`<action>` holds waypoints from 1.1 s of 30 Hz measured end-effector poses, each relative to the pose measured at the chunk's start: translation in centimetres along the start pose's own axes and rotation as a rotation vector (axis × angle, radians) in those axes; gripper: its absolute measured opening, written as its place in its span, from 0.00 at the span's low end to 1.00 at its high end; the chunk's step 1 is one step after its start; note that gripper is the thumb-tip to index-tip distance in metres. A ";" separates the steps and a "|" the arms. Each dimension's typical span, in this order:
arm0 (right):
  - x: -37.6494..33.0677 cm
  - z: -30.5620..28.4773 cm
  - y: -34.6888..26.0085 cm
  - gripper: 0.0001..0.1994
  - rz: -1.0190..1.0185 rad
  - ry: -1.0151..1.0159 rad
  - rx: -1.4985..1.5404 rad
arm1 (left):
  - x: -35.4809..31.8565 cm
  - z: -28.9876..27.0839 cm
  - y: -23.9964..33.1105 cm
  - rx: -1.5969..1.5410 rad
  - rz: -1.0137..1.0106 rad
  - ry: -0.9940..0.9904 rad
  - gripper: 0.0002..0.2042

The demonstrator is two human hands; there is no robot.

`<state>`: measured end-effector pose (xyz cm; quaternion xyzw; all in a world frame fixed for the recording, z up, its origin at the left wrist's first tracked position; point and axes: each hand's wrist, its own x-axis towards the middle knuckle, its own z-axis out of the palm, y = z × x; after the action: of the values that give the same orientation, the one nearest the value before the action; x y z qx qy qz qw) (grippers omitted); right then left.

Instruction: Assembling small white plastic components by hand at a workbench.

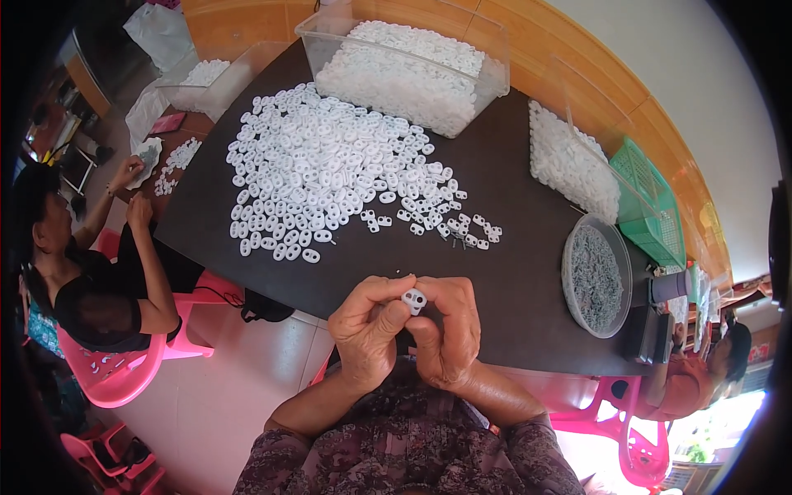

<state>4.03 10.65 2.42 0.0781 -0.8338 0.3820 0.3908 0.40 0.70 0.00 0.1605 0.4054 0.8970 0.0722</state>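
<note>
A small white plastic piece point(414, 301) with two holes is pinched between the fingertips of both hands, just in front of the near edge of a black table point(511, 272). My left hand point(367, 330) grips its left side and my right hand point(450, 334) its right side. A broad heap of the same white pieces point(330, 169) is spread over the table beyond my hands. A few loose white pieces and small dark metal parts point(462, 231) lie at the heap's right end.
A clear tub point(487, 66) full of white pieces stands at the back. A round bowl of grey metal parts point(596, 276) sits right, with another clear tub point(569, 161) and a green basket point(656, 206) behind. Other people sit at left and lower right on pink chairs point(124, 371).
</note>
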 end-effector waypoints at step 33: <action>-0.8 0.8 0.8 0.11 -0.099 0.074 -0.007 | -1.0 0.6 -0.8 0.219 0.190 0.068 0.10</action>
<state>3.78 10.53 1.11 0.1035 -0.8153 0.3619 0.4400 1.58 1.37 -0.41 0.1747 0.4859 0.8552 -0.0444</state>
